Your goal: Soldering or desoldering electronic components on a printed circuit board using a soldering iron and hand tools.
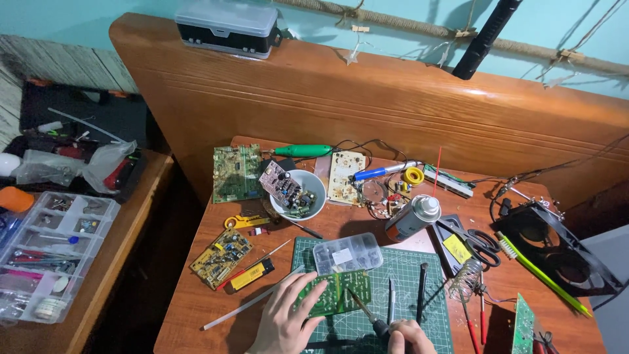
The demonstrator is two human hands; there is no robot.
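We have the green board (pixel 334 293) flat on the cutting mat (pixel 406 269) at the near edge of the tabletop (pixel 196 301), our left hand (pixel 285 321) spread over its left part with fingers pressing it down, and our right hand (pixel 409 337) clenched round the handle of a tool (pixel 363 309) whose thin tip rests slanted on the board's right half; whether it is a soldering iron or a driver we cannot tell. By our judgement the step in hand is working one spot on the board, and the next move calls for a steady tip and the board kept from sliding under the palm. Touching the board's far edge lies a clear parts box (pixel 347 253), which leaves little room to shift the board away from us. Just right of the tool, tweezers (pixel 391 300) and a dark pen-like tool (pixel 421 292) lie on the mat, close enough for the right wrist to knock. A white rod (pixel 252 298) runs slanted past the left hand. Farther out stand a spray can (pixel 413 217), tilted, a white bowl (pixel 298 195) holding a small board, a yellow board (pixel 223 257), scissors (pixel 481 241), a coiled iron stand (pixel 466 278) and a black fan (pixel 557 248) at the right edge. A compartment tray (pixel 56 252) sits on the side table, well apart
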